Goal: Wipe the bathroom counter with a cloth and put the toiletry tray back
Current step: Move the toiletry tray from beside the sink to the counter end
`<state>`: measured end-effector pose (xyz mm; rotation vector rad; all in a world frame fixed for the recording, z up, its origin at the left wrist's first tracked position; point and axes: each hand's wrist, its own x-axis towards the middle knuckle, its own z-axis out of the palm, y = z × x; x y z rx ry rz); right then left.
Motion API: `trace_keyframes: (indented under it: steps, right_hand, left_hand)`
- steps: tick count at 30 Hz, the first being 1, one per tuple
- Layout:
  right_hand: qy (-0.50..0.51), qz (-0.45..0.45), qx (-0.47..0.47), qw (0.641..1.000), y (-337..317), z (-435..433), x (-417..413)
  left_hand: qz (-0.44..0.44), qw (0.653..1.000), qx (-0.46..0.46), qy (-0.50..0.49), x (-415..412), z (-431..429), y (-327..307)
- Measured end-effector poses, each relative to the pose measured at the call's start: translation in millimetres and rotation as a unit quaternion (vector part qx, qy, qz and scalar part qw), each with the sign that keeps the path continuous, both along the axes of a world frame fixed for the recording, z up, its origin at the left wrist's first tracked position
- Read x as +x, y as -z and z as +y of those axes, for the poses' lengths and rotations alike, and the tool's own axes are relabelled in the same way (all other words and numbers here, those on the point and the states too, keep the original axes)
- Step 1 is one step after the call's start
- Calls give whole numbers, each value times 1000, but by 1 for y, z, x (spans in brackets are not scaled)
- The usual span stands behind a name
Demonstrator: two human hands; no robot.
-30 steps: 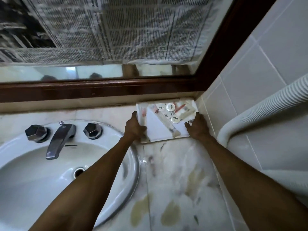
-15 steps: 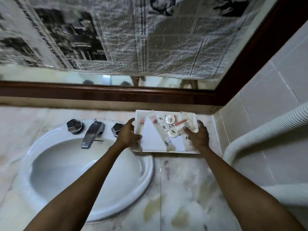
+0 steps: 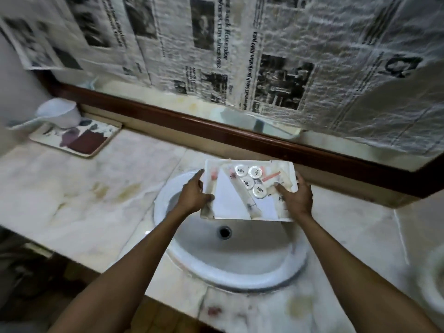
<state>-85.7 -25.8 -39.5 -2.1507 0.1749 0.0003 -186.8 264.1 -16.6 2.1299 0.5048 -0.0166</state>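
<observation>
Tray (image 3: 287, 169) lifted from right corner a second ago, now in air over sink (image 3: 240, 260). Left hand (image 3: 192, 195), right hand (image 3: 296, 200) closed on tray sides. Table (image 3: 84, 188) corner free for wiping.

Pale marble counter (image 3: 79, 188), veined, with yellowish stains left of the basin and near the front edge. White oval sink (image 3: 240, 265) set into it, drain visible. Far left, by the back wall: a flat patterned tray (image 3: 79, 140) lies on the counter, a white scoop (image 3: 60, 114) resting on it.
</observation>
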Motion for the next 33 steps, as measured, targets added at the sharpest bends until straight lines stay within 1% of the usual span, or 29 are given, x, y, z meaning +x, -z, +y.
trace_keyframes:
  steps: [8,11,17,22,27,33]
  right_hand:
    - [-112,-12,-10,994,-5,187,-59]
    - [-159,7,13,987,-6,256,-87]
    - [-259,10,8,966,-15,379,-122]
    - [-349,15,-19,937,-12,479,-140]
    - [-409,27,-19,912,8,577,-149]
    - [-442,44,-9,896,33,697,-139]
  left_hand:
    - [-26,996,-11,-90,-121,170,-5]
    - [-23,992,-4,-126,-169,228,-5]
    - [-23,974,2,-226,-245,319,-5]
    - [-4,952,-22,-306,-303,377,7]
    - [-16,933,-36,-359,-336,442,21]
    - [-5,911,-38,-410,-334,528,29]
